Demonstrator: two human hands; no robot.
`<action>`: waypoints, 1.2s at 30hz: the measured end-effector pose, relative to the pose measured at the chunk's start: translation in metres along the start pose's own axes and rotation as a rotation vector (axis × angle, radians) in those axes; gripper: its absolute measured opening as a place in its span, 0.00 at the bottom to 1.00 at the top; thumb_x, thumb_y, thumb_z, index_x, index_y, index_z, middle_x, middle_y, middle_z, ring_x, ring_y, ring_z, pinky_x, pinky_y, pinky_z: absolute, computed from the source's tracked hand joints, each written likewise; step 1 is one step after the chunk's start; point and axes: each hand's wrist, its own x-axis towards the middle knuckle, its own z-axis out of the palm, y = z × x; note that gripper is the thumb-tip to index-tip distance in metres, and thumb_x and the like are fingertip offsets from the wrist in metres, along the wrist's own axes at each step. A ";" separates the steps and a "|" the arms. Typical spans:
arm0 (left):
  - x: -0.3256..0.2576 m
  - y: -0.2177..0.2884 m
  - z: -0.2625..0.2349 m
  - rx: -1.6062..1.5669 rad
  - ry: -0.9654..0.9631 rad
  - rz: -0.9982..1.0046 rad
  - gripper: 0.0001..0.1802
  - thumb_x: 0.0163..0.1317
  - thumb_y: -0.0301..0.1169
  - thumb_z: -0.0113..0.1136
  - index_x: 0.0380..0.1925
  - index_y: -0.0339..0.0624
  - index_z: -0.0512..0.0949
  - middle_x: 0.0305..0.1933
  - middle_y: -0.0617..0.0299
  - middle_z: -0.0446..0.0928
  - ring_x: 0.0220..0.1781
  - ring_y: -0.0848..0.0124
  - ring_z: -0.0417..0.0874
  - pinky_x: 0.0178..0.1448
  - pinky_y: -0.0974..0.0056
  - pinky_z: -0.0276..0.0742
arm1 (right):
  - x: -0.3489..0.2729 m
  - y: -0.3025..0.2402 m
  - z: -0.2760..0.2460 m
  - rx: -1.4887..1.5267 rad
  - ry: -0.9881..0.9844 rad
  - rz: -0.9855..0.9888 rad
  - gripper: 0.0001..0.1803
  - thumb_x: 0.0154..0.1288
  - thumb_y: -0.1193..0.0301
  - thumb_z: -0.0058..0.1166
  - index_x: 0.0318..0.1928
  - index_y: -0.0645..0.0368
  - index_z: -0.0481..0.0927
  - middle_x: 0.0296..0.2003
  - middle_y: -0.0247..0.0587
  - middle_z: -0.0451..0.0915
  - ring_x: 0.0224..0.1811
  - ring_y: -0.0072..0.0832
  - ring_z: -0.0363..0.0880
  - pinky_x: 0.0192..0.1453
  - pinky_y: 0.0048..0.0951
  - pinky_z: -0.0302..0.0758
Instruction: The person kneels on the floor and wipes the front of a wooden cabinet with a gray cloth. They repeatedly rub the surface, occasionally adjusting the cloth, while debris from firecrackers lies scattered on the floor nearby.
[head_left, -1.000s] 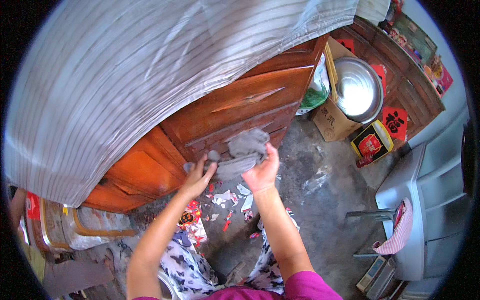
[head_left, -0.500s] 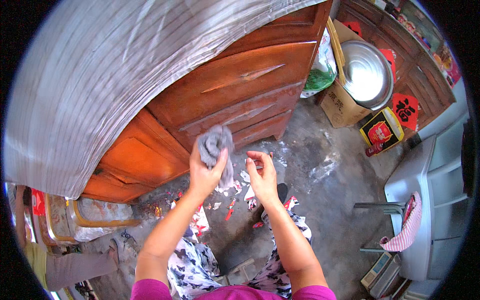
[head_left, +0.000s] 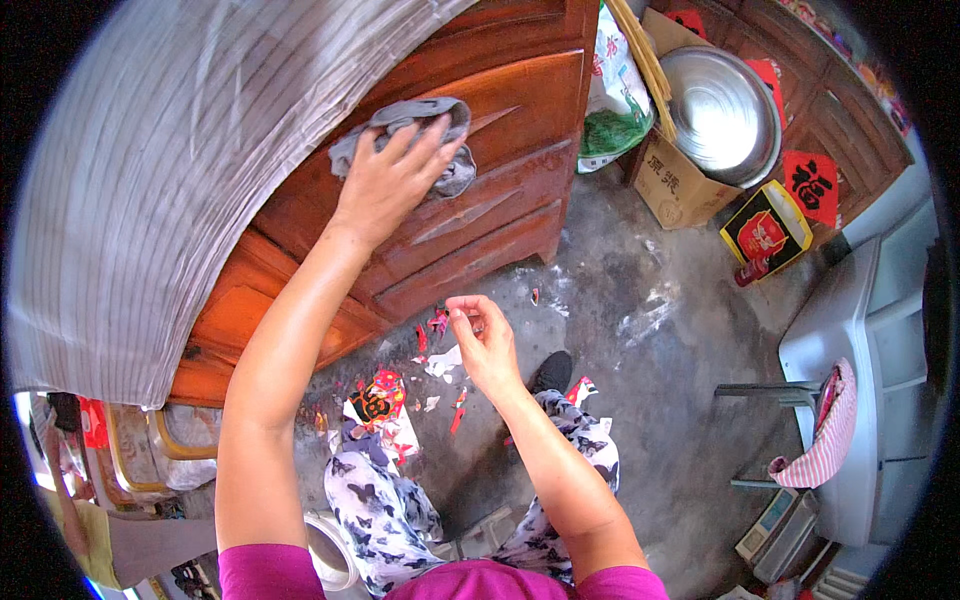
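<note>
My left hand reaches up and presses a crumpled grey cloth against the front of a reddish-brown wooden cabinet. Its fingers are spread and bent over the cloth, which bunches out on both sides. Lower down, in front of my body, my right hand hovers over the floor. Its fingers are loosely bent, the thumb lies near the fingertips, and I see nothing held.
Torn paper scraps litter the floor by my feet. A striped grey sheet drapes over the cabinet. Rightward stand a cardboard box, a metal basin, a plastic bag and a chair. Another person is at lower left.
My left hand has moved up and away from me, taking the bunched cloth onto the cabinet front. My right hand has shifted slightly left. The view has turned a little.
</note>
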 end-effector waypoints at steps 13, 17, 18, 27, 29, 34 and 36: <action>-0.111 -0.036 -0.006 0.051 -0.160 0.098 0.28 0.64 0.30 0.56 0.64 0.68 0.79 0.78 0.71 0.68 0.64 0.61 0.73 0.57 0.54 0.71 | 0.010 0.005 -0.004 0.121 0.063 0.047 0.11 0.75 0.68 0.57 0.50 0.62 0.84 0.38 0.36 0.86 0.40 0.20 0.81 0.46 0.26 0.78; -0.127 -0.007 -0.045 -0.274 -0.370 -0.189 0.39 0.52 0.15 0.62 0.66 0.58 0.79 0.73 0.60 0.71 0.65 0.53 0.74 0.68 0.51 0.70 | 0.014 0.002 -0.009 0.135 0.090 0.057 0.11 0.74 0.68 0.57 0.48 0.61 0.84 0.39 0.39 0.85 0.39 0.25 0.82 0.46 0.30 0.78; -0.135 -0.002 -0.056 -0.394 -0.309 -0.304 0.41 0.49 0.13 0.61 0.66 0.57 0.78 0.71 0.57 0.71 0.67 0.51 0.73 0.71 0.51 0.68 | 0.013 0.000 -0.004 0.154 0.092 0.047 0.10 0.73 0.67 0.58 0.46 0.60 0.84 0.39 0.42 0.84 0.39 0.30 0.82 0.46 0.33 0.79; -0.216 0.076 -0.113 -1.703 -0.252 -1.382 0.40 0.60 0.18 0.63 0.75 0.41 0.65 0.75 0.55 0.70 0.75 0.63 0.71 0.80 0.58 0.60 | 0.023 -0.008 -0.029 0.161 0.168 -0.275 0.35 0.73 0.76 0.56 0.78 0.56 0.61 0.61 0.50 0.76 0.57 0.35 0.81 0.58 0.35 0.82; -0.238 0.080 -0.123 -1.766 -0.250 -1.401 0.42 0.61 0.17 0.60 0.77 0.44 0.63 0.75 0.56 0.70 0.76 0.63 0.71 0.80 0.58 0.61 | 0.046 -0.052 -0.065 0.259 0.162 -0.215 0.40 0.78 0.76 0.52 0.83 0.47 0.50 0.64 0.46 0.74 0.43 0.24 0.81 0.48 0.28 0.82; -0.291 0.072 -0.123 -1.894 -0.219 -1.446 0.42 0.61 0.15 0.57 0.78 0.46 0.64 0.76 0.56 0.69 0.76 0.63 0.71 0.80 0.58 0.61 | 0.133 -0.276 -0.217 -0.667 0.195 -0.561 0.40 0.75 0.68 0.56 0.81 0.54 0.53 0.53 0.46 0.84 0.44 0.28 0.86 0.43 0.27 0.81; -0.292 0.066 -0.121 -1.899 -0.250 -1.445 0.42 0.61 0.15 0.57 0.78 0.46 0.64 0.76 0.56 0.69 0.76 0.63 0.71 0.80 0.59 0.62 | 0.123 -0.342 -0.240 -0.528 0.490 -0.721 0.30 0.76 0.65 0.58 0.74 0.56 0.67 0.50 0.42 0.86 0.44 0.26 0.86 0.43 0.25 0.81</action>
